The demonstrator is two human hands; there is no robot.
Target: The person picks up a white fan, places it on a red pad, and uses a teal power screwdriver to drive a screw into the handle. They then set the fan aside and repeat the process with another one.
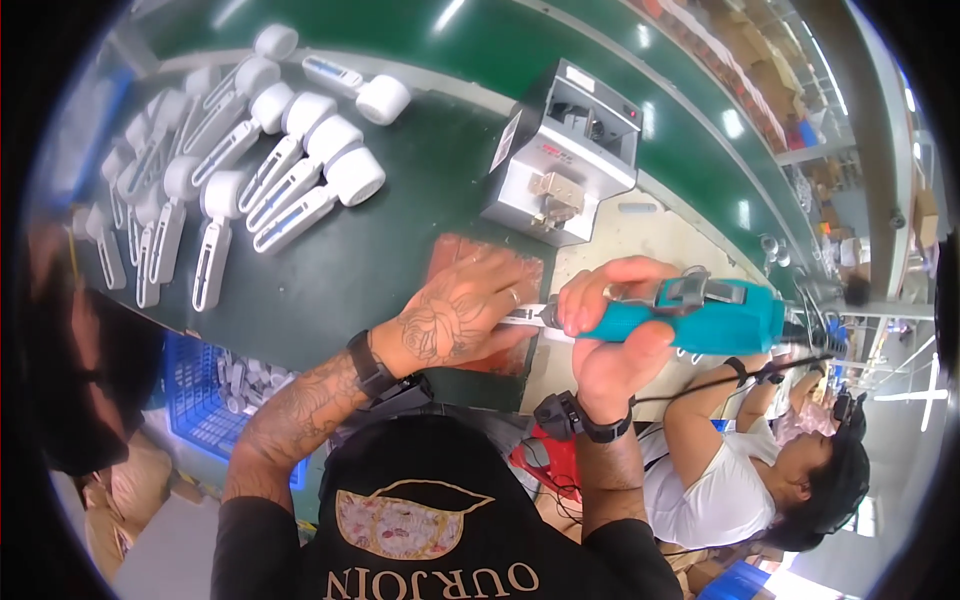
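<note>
In my right hand point(612, 350) is a teal electric screwdriver point(725, 320), lying sideways with its tip pointing left. My left hand point(460, 312) is closed around a white handle-like part point(524, 315), mostly hidden under the fingers. The screwdriver's tip meets the part, or comes very close to it; I cannot tell which. Below the left hand lies a reddish-brown mat point(485, 378). To the left, several white devices with round heads and long slotted handles point(295, 205) lie grouped on the green table point(330, 290).
A grey box-shaped machine point(560, 160) stands beyond my hands. At lower left a blue crate point(195, 400) holds small white and grey parts. A black cable point(715, 380) trails from the screwdriver. To my right sits a co-worker in a white shirt point(715, 480).
</note>
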